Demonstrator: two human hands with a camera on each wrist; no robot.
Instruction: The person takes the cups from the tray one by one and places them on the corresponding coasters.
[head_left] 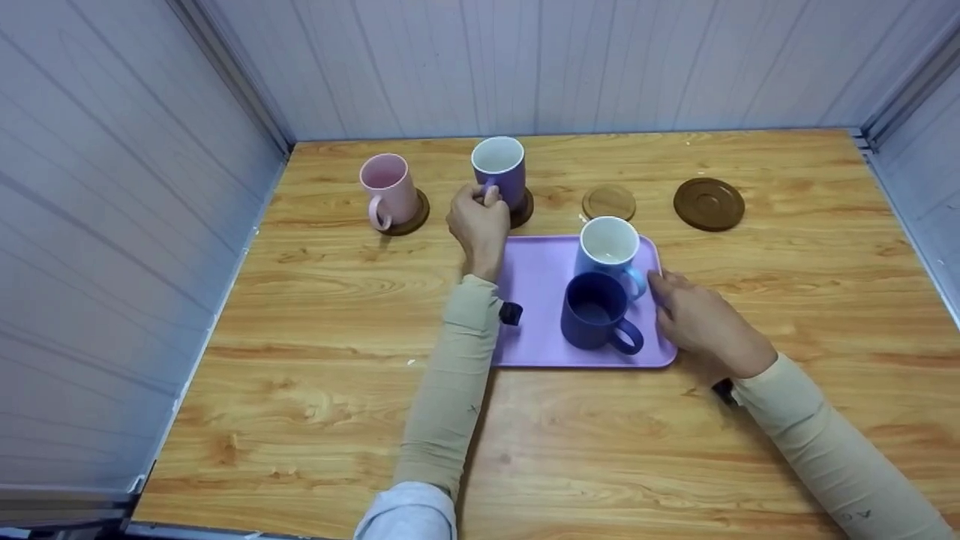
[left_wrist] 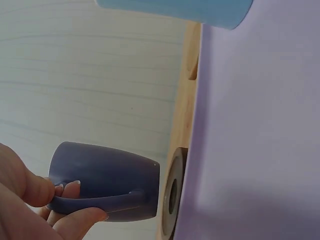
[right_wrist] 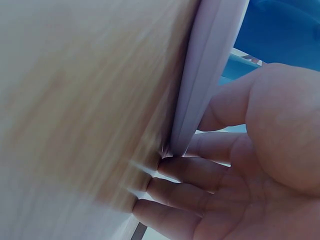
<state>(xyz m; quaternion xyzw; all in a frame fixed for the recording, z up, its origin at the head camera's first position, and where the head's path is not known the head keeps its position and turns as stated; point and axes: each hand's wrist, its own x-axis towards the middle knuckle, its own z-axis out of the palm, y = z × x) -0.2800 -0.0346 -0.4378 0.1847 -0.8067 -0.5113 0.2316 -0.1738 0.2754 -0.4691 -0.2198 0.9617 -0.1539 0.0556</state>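
Left fingers (left_wrist: 80, 222) pinched purple mug (head_left: 511, 176) by its handle (left_wrist: 110, 202) | wooden coaster (head_left: 523, 214) just below them | right fingers (right_wrist: 192, 175) loosely gripped lilac tray (head_left: 534, 264)

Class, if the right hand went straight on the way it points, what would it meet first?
The tray, whose right rim seems to lie at the right hand's thumb; over that rim, likely the light blue mug next, handle first, though depth is unclear.
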